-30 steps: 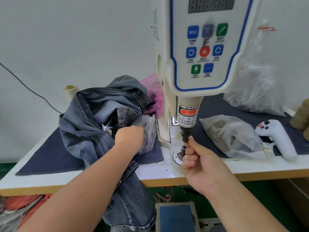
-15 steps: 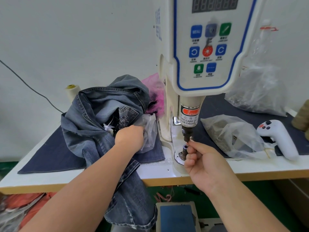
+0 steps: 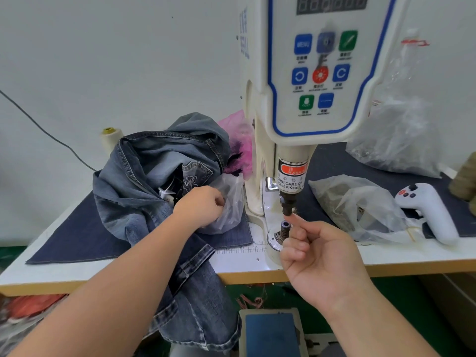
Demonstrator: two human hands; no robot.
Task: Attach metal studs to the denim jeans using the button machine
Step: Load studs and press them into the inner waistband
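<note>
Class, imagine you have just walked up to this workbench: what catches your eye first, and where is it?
The button machine stands tall at centre, its coloured buttons facing you. Right below it, the right hand has a fingertip at the punch, just above the lower die. To the left, crumpled denim jeans spill over the table edge while the left hand digs into a clear plastic bag.

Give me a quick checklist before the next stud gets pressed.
1. Fingers out of the press gap: not ok; right hand forefinger touches the black upper punch.
2. Stud on the small grey lower die: cannot tell.
3. Crumpled blue denim jeans under the punch: not ok; they lie left of the cream button machine.
4. Left hand clear of the machine: ok; it reaches into a clear plastic bag.
</note>
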